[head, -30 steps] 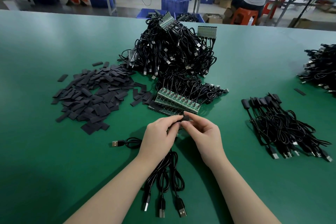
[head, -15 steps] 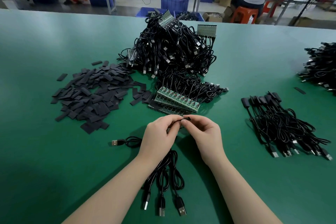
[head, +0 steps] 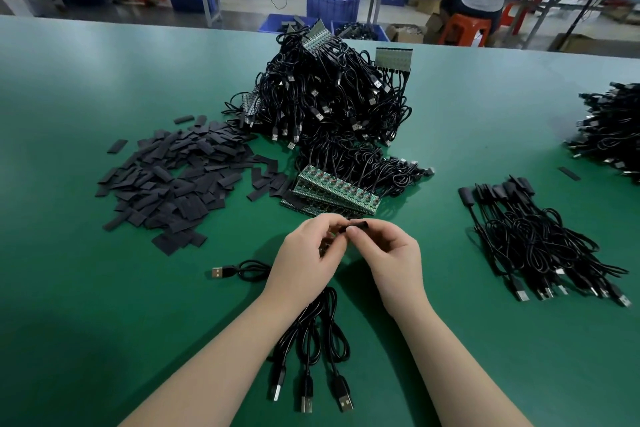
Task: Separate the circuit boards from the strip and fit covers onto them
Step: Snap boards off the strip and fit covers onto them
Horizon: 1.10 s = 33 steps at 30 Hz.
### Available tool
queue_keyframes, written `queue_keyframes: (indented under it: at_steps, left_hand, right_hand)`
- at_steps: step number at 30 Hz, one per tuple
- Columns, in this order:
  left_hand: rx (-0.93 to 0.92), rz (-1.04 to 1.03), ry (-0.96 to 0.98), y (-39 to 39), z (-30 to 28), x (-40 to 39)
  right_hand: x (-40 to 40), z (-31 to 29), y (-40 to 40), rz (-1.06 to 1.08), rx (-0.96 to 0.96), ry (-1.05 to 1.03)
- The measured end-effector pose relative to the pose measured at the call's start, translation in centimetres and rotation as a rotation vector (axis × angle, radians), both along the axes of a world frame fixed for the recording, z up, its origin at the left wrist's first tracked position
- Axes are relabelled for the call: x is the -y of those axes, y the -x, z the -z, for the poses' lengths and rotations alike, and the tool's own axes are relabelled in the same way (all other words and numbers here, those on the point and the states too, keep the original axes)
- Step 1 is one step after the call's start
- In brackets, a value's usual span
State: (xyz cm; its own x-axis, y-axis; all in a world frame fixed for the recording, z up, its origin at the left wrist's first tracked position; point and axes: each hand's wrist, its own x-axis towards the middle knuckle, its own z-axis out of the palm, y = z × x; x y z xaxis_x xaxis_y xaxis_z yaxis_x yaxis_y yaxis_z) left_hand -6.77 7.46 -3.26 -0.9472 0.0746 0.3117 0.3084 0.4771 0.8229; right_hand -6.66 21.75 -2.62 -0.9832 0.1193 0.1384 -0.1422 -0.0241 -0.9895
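**K:** Between both hands, just above table centre: black cover [head: 358,226] pinched at right hand [head: 388,258] fingertips, long axis roughly left-right, open end toward left hand [head: 306,255].

**M:** Left hand state?

**K:** Curled, fingertips pinching something small, judged a circuit board, mostly hidden behind the fingers. Cables [head: 311,350] trailed down from under that hand toward the near edge, three USB plugs [head: 306,399] lying side by side there.

**M:** Board-to-cover relation?

**K:** Touching or nearly so at the fingertip meeting point. Could not tell how far in, if at all. Judged mid-fit: cover to slide leftward along its own long axis over the board.

**M:** Nearer hand to next stock?

**K:** Board strip [head: 334,192] lay just beyond both hands, long axis running left-right, slightly tilted down to the right, cables fanned away from it toward the big cable heap [head: 329,104]. Roughly equal reach; slightly left of the right hand. Loose covers pile [head: 173,180] well to the left, so left hand nearer for that.

**M:** Finished lot?

**K:** Bundle of covered cables [head: 540,239] off to the right, near the right hand's side, well apart from the pinch. One stray cable [head: 242,269] just left of the left wrist.

**M:** Risk?

**K:** Misaligned axes, probably; cover mouth snagging on a board corner.
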Motion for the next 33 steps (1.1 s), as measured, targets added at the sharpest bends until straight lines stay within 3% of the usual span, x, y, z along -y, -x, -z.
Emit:
queue_keyframes:
  at_steps: [5,9,13,18,22,28,33]
  left_hand:
    - [0.000,0.073,0.205,0.08,-0.18,0.39]
    - [-0.048,0.039,0.315,0.17,-0.21,0.87]
    - [-0.040,0.004,0.267,0.34,-0.29,0.88]
    - [-0.048,-0.058,0.057,0.26,-0.42,0.91]
    - [-0.044,-0.074,-0.040,0.14,-0.70,0.83]
    - [-0.087,-0.071,0.152,-0.28,-0.58,0.56]
    - [-0.068,-0.032,0.094,-0.43,-0.64,0.25]
  right_hand:
    - [-0.51,0.21,0.55,0.107,0.104,0.289]
    - [-0.31,0.50,0.51,0.072,0.103,0.225]
    - [-0.10,0.65,0.64,0.090,0.099,0.178]
    - [0.02,0.62,0.48,0.097,0.100,0.085]
    - [0.00,0.33,0.20,0.031,0.077,0.124]
    - [-0.13,0.16,-0.10,0.011,0.068,0.180]
    - [-0.03,-0.07,0.03,0.001,0.069,0.231]
